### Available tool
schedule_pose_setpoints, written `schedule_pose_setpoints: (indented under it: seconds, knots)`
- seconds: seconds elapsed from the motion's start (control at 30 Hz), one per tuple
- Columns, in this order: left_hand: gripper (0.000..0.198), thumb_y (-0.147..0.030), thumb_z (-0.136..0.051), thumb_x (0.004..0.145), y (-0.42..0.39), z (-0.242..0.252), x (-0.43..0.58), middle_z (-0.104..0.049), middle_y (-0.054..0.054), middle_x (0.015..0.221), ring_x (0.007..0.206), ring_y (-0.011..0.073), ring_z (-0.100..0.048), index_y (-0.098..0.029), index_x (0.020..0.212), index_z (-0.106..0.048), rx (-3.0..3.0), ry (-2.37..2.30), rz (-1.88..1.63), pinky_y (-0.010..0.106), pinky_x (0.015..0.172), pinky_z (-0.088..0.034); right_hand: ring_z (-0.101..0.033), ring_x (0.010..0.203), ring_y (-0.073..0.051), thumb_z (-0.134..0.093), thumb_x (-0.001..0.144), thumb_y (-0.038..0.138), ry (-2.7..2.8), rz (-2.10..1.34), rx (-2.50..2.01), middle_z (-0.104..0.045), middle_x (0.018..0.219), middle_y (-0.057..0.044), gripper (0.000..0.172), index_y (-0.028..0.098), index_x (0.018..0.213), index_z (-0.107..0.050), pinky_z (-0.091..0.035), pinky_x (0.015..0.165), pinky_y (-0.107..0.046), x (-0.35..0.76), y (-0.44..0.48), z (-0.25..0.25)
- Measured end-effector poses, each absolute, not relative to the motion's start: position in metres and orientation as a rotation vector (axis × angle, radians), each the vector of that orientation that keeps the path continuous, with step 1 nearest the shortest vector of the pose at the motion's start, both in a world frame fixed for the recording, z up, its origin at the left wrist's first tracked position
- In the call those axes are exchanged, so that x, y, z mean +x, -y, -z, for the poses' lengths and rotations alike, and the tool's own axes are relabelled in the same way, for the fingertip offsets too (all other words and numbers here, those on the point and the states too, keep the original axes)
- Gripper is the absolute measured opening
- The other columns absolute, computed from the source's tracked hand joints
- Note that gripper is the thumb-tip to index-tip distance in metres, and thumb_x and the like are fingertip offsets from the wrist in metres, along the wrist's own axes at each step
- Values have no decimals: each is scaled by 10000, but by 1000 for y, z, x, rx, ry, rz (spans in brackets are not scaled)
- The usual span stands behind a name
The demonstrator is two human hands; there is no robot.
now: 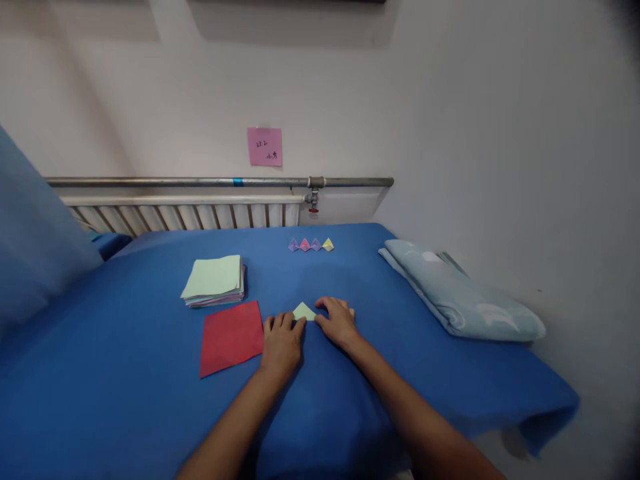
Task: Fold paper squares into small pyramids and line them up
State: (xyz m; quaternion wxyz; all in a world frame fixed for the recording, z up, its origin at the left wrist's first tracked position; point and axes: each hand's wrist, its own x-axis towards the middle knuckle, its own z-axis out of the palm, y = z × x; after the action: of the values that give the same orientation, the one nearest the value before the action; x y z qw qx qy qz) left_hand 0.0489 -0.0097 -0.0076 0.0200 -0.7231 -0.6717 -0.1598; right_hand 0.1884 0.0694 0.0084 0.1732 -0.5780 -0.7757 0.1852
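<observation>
A small pale green paper (304, 312), folded to a triangle with its point away from me, lies on the blue bed sheet. My left hand (283, 343) is at its left corner, thumb on the paper and fingers curled beside it. At the right corner, my right hand (339, 321) holds the paper with thumb and bent fingers. Both hands cover the corners, so the exact grip is partly hidden. Just left of my left hand lies a flat red paper sheet (231, 339), its right edge close to my fingers.
A stack of coloured paper (214, 277), pale green on top, sits behind the red sheet. Farther back is a row of several small folded paper pieces (311, 245). On the right lies a folded light blue blanket (465, 300). A radiator (200, 215) and pipe (190, 181) run along the wall.
</observation>
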Motion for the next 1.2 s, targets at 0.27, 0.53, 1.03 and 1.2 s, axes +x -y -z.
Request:
schedule_pose_setpoints:
  seconds: [0.27, 0.53, 1.03, 1.2]
  knots:
    - [356, -140, -388, 921, 12, 10, 44, -612, 124, 1211, 1101, 265, -542, -210, 1171, -632, -2217, 2086, 701, 465, 950, -397, -588, 984, -222, -565, 770, 160, 2253, -536, -1721, -685, 1027, -59, 323, 227, 1076, -645, -358, 776, -319, 159, -70, -20]
    - [420, -83, -420, 863, 9, 21, 38, -590, 134, 1261, 1179, 241, -530, -168, 1249, -565, -2124, 2126, 1064, 451, 1009, -394, -577, 880, -224, -628, 709, 206, 2161, -545, -1719, -676, 887, -40, 68, 226, 764, -663, -348, 738, -336, 159, -67, -15]
    - [418, -221, -553, 817, 3, 27, 27, -652, 103, 1063, 950, 202, -625, -142, 1227, -559, -2038, 2123, 1766, 384, 892, -501, -579, 802, -165, -519, 808, 285, 1874, -873, -1029, -617, 848, -16, 84, 210, 781, -547, -455, 751, -290, 177, -42, 9]
    - [406, -253, -614, 782, 5, 23, 27, -659, 64, 948, 862, 178, -625, -162, 1177, -597, -2044, 2124, 1980, 342, 820, -513, -607, 753, -149, -542, 760, 282, 1768, -1064, -932, -624, 808, 12, 148, 218, 894, -541, -490, 727, -277, 176, -42, 13]
